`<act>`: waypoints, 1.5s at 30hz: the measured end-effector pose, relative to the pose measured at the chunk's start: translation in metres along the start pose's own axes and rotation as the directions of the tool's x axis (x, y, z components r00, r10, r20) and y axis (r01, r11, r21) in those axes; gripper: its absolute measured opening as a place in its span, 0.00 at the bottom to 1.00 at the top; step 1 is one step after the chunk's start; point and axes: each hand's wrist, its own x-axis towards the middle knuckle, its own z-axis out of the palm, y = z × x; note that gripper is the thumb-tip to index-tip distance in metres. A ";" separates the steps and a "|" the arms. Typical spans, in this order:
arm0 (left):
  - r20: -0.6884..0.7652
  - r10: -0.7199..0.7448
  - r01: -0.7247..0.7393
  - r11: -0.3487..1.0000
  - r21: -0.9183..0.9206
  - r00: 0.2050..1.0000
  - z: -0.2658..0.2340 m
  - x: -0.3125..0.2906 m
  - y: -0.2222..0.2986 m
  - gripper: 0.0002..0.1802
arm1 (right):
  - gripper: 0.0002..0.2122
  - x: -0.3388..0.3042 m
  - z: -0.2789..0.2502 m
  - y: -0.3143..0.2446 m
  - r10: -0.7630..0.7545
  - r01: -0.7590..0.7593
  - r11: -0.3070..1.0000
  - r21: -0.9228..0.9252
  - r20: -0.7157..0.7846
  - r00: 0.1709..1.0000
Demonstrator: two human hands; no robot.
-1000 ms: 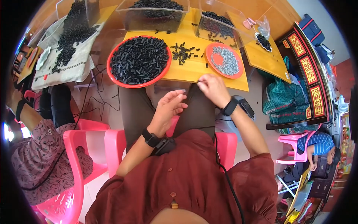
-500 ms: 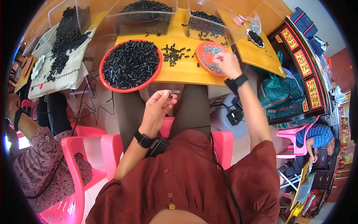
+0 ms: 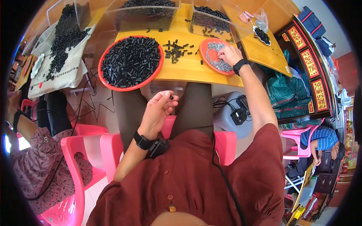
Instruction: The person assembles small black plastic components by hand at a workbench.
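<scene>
Above my lap, my left hand pinches a small black plastic cylinder between thumb and forefinger. My right hand reaches into a red plate strewn with small silvery metal pieces. Its thumb and fingers are pressed together at the pieces; whatever they hold is too small to make out. Left of the plate, several loose black cylinders lie scattered on the yellow table. A round red tray heaped with black cylinders stands at the table's left front.
Clear plastic bins of black pieces line the back. A white dish of black pieces sits on the right-hand table. A person in a patterned top sits at left, another in a striped shirt at far right. Cables hang below the table.
My right hand has come down onto the metal pieces in the red plate, its fingers closing together. The left hand keeps its pinch on the black cylinder, nearly in the same place.
</scene>
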 end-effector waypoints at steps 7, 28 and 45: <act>0.009 0.007 -0.006 1.000 -0.012 1.000 0.004 -0.001 -0.001 0.08 | 0.04 0.008 0.017 0.003 -0.016 0.012 0.996 -0.086 -0.044 0.999; 0.003 0.070 -0.070 0.997 0.021 0.998 0.003 -0.006 -0.005 0.08 | 0.08 -0.031 -0.012 -0.040 0.237 -0.052 0.742 0.669 -0.189 0.953; 0.180 0.460 -0.489 0.754 0.438 0.870 0.017 -0.016 -0.001 0.08 | 0.09 -0.122 -0.032 -0.208 -0.033 -0.126 0.167 0.978 0.133 0.991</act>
